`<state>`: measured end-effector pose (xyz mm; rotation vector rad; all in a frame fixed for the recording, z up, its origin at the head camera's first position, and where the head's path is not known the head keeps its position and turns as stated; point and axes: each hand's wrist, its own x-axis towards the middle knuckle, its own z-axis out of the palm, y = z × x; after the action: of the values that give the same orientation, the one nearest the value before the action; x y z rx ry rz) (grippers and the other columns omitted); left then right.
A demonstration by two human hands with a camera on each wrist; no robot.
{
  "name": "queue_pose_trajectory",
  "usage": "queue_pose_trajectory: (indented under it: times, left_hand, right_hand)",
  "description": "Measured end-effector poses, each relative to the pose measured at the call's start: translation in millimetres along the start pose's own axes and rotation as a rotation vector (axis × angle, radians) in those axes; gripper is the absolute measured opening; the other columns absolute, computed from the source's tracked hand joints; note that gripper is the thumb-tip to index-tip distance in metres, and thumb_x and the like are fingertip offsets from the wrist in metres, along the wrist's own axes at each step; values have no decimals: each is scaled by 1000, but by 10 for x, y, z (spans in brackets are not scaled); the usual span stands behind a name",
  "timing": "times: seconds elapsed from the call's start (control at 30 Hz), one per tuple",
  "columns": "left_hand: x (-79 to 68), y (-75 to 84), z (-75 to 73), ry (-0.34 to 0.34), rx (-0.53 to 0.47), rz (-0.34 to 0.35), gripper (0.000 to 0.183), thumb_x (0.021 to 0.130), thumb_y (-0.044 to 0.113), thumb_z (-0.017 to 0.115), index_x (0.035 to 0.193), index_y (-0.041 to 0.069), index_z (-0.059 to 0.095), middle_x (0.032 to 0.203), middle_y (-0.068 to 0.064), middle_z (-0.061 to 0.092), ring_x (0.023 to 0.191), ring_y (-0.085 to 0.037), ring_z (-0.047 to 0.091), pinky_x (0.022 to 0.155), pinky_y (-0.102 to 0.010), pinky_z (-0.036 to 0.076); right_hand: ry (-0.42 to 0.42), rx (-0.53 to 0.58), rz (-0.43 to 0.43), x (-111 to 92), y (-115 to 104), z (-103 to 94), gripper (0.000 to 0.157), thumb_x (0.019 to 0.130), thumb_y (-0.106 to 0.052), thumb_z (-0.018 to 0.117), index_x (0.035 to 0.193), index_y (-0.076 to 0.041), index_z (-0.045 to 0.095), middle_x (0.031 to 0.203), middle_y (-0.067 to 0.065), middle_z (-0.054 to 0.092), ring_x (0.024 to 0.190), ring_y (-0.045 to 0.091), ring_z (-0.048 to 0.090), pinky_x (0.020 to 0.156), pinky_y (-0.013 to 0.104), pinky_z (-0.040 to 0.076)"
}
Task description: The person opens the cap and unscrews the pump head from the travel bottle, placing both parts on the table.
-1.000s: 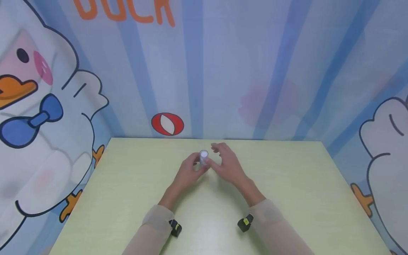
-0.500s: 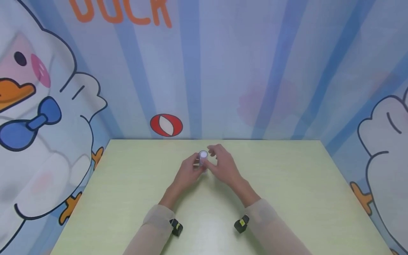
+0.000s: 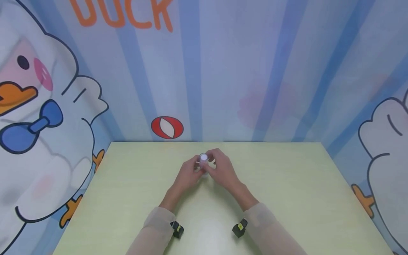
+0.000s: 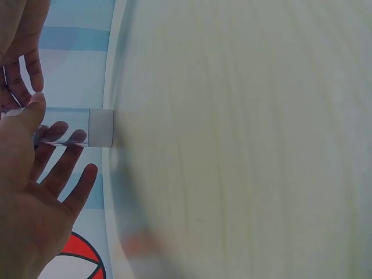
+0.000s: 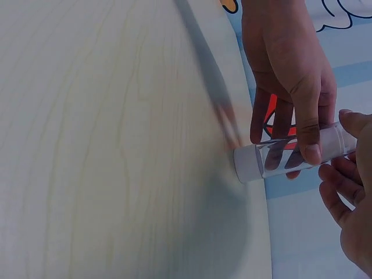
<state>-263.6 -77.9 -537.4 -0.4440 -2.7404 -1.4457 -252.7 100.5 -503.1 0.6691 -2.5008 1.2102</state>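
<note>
A slim clear cylinder with a white bottom end and a whitish top, like a small bottle [image 3: 203,158], stands upright between the two hands in the head view. My left hand [image 3: 186,175] grips its clear body, thumb on one side and fingers behind. In the left wrist view the white bottom end of the bottle [image 4: 102,128] shows below those fingers. My right hand [image 3: 223,171] has its thumb and forefinger round the bottle's upper end. The right wrist view shows the right thumb [image 5: 350,122] on that end, which is partly hidden by the hand.
The pale wood-grained table [image 3: 121,198] spreads out round the hands. At its far edge rises a blue striped backdrop [image 3: 223,71] printed with ducks and a red ball shape. Small black devices sit by both sleeve cuffs [image 3: 160,216].
The right forefinger and thumb have closed in on the bottle's upper end, the right hand shifting a little leftward. The left hand keeps its hold. The head view has tipped slightly upward.
</note>
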Motion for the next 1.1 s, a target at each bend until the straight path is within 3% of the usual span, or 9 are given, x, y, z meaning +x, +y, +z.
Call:
queue_pose_trajectory:
  times: [0.33,0.6,0.83,1.1]
  left_hand:
    - [14,34,-52,-33,66,5,27,102,25,74,126,16,64,136,-6,70,128,-28,65,107,-50,55]
    - [15,8,-38,-32,50,-15,32,101,27,75,129,16,64,137,-5,69,129,-28,65,108,-51,54]
    - [18,-24,-23,-17,53,6,30,101,28,75,127,16,64,135,-5,70,127,-29,66,108,-50,54]
    - [18,-26,-20,-18,36,18,31,102,28,74,128,16,65,135,-5,71,126,-29,67,108,-51,54]
  right_hand:
    - [0,30,11,11,24,17,30,99,-21,77,121,-4,64,109,7,66,100,24,65,85,46,61]
    - [-9,37,19,20,18,16,29,99,-19,76,121,-4,64,109,7,67,100,25,65,86,45,61]
    - [-1,37,-13,17,41,23,28,100,-18,75,120,-3,63,111,9,67,102,26,66,87,52,61]
    - [5,29,-18,20,36,-2,27,99,-17,76,119,-3,64,110,9,68,102,26,67,87,50,61]
